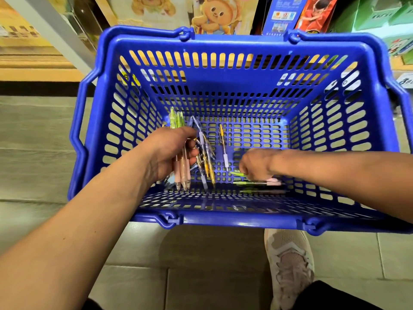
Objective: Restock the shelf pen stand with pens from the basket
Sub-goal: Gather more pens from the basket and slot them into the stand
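Blue basket [237,44] held the pens: left hand [169,151] gripped a bundle of pens [183,173] at 9 o'clock, right hand [257,164] over loose pens [257,182] at 5 o'clock, blurred, grip unclear. Risk: the crowded bundle could slip and spill if more got added; pen stand out of view

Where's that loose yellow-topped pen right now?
Head view: the yellow-topped pen lies alone on the basket floor near its centre, between the left hand gripping a pen bundle and the right hand.
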